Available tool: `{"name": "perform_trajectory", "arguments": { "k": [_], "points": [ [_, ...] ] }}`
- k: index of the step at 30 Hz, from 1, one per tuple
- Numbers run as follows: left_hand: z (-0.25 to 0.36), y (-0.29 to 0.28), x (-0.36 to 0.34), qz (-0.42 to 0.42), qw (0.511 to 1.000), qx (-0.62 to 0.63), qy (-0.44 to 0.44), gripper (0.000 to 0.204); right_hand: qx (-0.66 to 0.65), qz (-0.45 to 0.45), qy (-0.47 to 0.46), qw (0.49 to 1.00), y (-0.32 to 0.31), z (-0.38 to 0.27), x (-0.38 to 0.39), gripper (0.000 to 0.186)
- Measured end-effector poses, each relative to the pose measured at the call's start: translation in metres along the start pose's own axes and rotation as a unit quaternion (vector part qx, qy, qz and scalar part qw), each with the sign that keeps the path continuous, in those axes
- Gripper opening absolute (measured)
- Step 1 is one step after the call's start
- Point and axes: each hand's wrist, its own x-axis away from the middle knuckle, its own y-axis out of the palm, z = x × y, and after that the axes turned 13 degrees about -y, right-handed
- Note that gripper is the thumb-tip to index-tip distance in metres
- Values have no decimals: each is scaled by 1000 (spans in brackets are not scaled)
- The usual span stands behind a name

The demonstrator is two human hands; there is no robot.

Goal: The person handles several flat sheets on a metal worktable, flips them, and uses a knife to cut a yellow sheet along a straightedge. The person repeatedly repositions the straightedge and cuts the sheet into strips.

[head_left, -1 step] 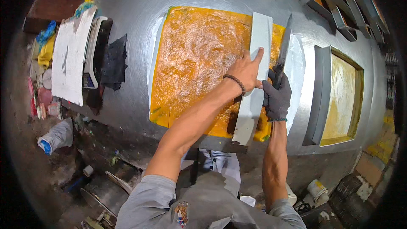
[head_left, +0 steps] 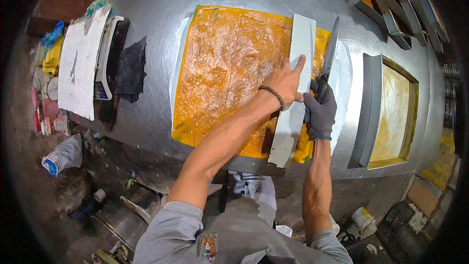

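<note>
A glossy orange slab (head_left: 229,68) lies flat on a white sheet (head_left: 346,76) on the metal table. Across its right part runs a long pale flat strip (head_left: 289,122), slightly slanted. Bare, with a beaded band at the wrist, my left hand (head_left: 287,83) presses on the strip, index finger stretched along it and thumb apart; its other fingers are partly hidden. My right hand (head_left: 320,112), in a dark grey glove, is closed around the handle of a long knife (head_left: 330,51). The blade points away from me, just right of the strip, over the slab's right edge.
Right of the slab sits a rectangular metal frame (head_left: 371,112) with a yellowish inside. More metal frames (head_left: 386,10) are at the far right. On the left stand a scale (head_left: 102,83) with a white board (head_left: 80,63) and a dark cloth (head_left: 131,71).
</note>
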Motion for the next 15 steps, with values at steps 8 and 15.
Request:
{"name": "perform_trajectory", "arguments": {
  "k": [8,15],
  "points": [
    [-5,-4,-1,-8,1000,26,6,115,-73,16,-11,997,6,-4,-1,68],
    [-6,-5,-2,-12,1000,-2,7,115,-88,29,-23,995,6,7,0,70]
  ]
}}
